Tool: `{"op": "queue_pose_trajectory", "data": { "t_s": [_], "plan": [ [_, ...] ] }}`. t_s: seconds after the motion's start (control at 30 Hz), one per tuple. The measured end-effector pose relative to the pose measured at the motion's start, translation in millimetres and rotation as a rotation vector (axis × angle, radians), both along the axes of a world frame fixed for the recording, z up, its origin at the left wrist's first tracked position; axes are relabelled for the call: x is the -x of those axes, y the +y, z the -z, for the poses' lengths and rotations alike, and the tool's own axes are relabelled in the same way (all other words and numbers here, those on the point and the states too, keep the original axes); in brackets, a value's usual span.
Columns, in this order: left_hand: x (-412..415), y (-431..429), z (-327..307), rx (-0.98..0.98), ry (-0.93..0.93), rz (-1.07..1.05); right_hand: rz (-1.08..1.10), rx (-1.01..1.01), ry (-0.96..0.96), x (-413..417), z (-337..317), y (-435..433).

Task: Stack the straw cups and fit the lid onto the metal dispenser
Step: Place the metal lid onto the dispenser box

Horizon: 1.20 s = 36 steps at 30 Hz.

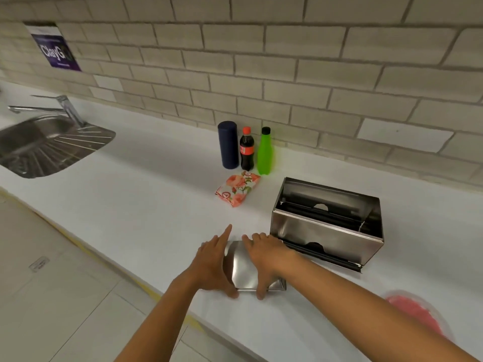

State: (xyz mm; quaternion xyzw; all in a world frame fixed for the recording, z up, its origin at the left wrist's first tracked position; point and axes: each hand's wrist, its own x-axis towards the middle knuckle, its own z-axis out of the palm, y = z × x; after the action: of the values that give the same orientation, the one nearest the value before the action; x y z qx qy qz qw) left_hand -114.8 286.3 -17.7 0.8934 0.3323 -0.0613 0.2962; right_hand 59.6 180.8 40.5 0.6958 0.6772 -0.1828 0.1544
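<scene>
White countertop (146, 194), metal dispenser (329, 231), lid (244, 267), floral packet (237, 188), three bottles, inset sink (39, 145)

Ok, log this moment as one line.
stage: lid pickup | left hand: on lid | right hand: on lid | dispenser: open, beside lid | lid: on counter

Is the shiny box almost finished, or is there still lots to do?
Not finished yet. The metal dispenser stands open on the white counter, with no lid on top. Both hands, left hand and right hand, are on the flat metal lid lying beside it. Lifting and fitting it is left. No straw cups show, so I cannot judge the stacking.
</scene>
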Motion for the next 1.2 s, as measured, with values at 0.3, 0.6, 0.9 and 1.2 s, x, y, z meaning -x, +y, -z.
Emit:
{"op": "queue_pose_trajectory", "data": {
  "t_s": [0.3,0.6,0.9,1.2],
  "plan": [
    [0.1,23.1,3.5,-0.036,-0.007,0.188,0.052,0.006,-0.009,1.4,-2.4,7.1],
    [13.6,62.2,-27.7,-0.042,-0.1,0.385,0.162,-0.019,-0.045,22.4,-53.4,12.5],
    [-45.2,79.5,-107.1,-0.048,-0.284,0.523,0.366,-0.129,-0.071,-15.0,-133.1,-9.8],
    [-141.7,68.7,-140.3,-0.077,-0.254,0.568,0.539,-0.131,-0.003,-99.4,-168.9,-43.9]
  ]
}}
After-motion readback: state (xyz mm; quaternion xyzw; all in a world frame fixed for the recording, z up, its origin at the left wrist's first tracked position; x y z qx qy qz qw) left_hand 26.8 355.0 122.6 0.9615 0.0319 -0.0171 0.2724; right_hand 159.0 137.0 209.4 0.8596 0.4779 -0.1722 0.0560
